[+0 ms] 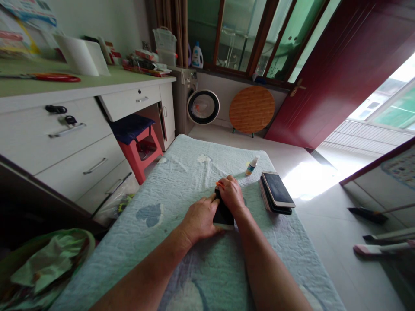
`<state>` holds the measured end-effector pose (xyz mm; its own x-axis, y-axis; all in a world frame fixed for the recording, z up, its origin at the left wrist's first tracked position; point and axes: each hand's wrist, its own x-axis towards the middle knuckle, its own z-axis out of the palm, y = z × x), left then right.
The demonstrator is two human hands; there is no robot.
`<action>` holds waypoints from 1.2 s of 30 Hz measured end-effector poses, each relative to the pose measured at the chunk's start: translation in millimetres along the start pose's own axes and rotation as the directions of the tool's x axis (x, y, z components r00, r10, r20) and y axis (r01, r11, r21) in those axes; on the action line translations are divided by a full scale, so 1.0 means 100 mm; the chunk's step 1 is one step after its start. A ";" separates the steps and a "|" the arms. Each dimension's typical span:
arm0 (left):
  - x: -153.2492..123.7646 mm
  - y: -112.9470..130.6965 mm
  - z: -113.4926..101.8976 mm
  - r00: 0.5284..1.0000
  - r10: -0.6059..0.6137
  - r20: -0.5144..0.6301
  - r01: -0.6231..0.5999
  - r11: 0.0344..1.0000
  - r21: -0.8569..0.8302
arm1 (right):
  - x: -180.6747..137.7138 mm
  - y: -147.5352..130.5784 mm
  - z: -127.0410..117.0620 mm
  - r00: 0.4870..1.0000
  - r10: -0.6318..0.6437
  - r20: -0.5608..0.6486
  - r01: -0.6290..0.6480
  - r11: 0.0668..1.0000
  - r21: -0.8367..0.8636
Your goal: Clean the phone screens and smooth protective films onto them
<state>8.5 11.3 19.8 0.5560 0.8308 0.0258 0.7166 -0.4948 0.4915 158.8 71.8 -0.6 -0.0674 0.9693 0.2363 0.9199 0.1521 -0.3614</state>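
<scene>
A smartphone [223,214] with a dark screen and a light edge lies on the quilted cover [181,172]. My left hand [201,214] grips it along its left side, thumb at the near edge and fingers toward the far end. Bent over its far part is my right hand [232,193], closed on what looks like an orange cloth [220,185]; most of that is hidden under the fingers. Beyond my right hand stands a small spray bottle [252,166] with a white cap. To the right, a stack of phones [278,190] has a gold-edged one on top.
A red stool [142,149] and a white drawer desk [74,142] stand on the left. At the lower left is a bin [87,246] holding crumpled material. Farther off are a washing machine [183,93] with its door open, a round wooden board [252,109] and a dark red door [324,73].
</scene>
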 end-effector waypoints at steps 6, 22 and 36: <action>0.00 0.02 -0.03 1.000 -0.014 0.008 0.014 1.000 -0.012 | 0.01 0.03 -0.05 0.996 -0.072 0.059 0.070 0.997 0.044; -0.03 0.09 -0.06 0.999 -0.043 0.009 0.042 0.995 0.095 | -0.04 0.06 -0.16 0.940 -0.268 0.212 0.204 0.938 0.280; -0.04 0.11 -0.04 0.999 -0.042 -0.008 0.043 0.993 0.107 | 0.00 0.02 -0.06 0.993 -0.091 0.079 0.091 0.996 0.005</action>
<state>12.2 3.4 28.4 0.5219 0.8529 0.0119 0.7808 -0.4834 0.3958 162.8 71.1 4.4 -0.1809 0.9638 0.1960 0.9081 0.2402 -0.3430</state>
